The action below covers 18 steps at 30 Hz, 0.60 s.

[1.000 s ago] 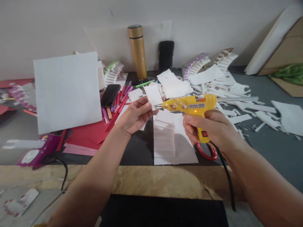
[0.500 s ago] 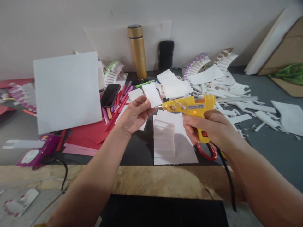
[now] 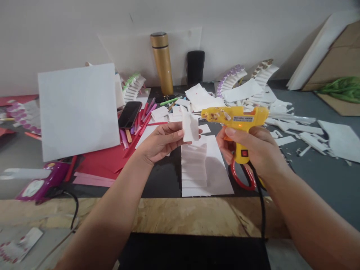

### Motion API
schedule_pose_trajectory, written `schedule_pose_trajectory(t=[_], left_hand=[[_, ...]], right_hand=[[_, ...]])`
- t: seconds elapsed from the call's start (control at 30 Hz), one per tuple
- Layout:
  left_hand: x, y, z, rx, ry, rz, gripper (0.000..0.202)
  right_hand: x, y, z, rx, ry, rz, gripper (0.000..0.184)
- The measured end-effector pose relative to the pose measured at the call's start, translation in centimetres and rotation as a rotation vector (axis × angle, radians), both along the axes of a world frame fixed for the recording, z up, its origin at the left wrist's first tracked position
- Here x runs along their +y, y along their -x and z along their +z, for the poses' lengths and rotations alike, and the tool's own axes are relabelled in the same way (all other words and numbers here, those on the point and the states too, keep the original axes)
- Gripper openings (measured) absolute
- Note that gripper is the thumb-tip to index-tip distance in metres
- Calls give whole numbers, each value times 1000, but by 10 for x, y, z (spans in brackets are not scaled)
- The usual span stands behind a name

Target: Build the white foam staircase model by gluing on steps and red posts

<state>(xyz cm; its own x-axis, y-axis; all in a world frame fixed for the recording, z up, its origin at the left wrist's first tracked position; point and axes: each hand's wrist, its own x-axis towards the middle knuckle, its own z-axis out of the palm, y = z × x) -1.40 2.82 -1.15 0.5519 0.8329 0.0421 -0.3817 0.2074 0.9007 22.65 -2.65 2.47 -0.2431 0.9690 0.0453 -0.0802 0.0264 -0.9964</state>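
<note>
My left hand point(image 3: 165, 140) pinches a small white foam board piece point(image 3: 191, 126) between thumb and fingers, held upright above the table. A yellow hot glue gun point(image 3: 236, 117) is gripped in my right hand point(image 3: 247, 148), its orange light lit and its nozzle pointing left at the top of the piece. Whether the tip touches the piece I cannot tell. Below them, a stepped row of white strips point(image 3: 194, 165) lies on a white sheet point(image 3: 219, 172). Red-handled scissors point(image 3: 243, 178) lie partly hidden under my right hand.
White offcuts point(image 3: 306, 131) litter the right side. A gold flask point(image 3: 162, 63) and a black case point(image 3: 195, 67) stand by the wall. At left are a phone point(image 3: 129, 114), a large white board point(image 3: 78, 110), red sheets point(image 3: 97, 165) and a purple corded tool point(image 3: 45, 182).
My left hand has turned the white piece more upright and moved it slightly right and down. The glue gun has shifted right and up, its nozzle now at the piece's upper edge.
</note>
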Motion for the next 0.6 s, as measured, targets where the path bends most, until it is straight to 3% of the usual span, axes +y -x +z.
schedule_pose_trajectory(t=[0.6], left_hand=[[-1, 1, 1, 20, -29, -26, 28]], right_hand=[[-1, 2, 2, -49, -8, 25, 35]])
